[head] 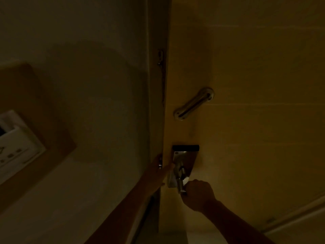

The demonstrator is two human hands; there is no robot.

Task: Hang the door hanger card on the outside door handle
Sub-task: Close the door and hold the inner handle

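Looks like we're mid-hang: right hand pinching the pale door hanger card against the lever handle, left hand grip unclear at the door edge.

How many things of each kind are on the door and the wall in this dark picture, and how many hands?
Hands: 2, left hand and right hand
Lever door handle with lock plate: 1
Metal swing-bar guard on the door: 1
White wall panel: 1
Pale card piece beside the lever: 1, too dim to identify surely
Total: 6
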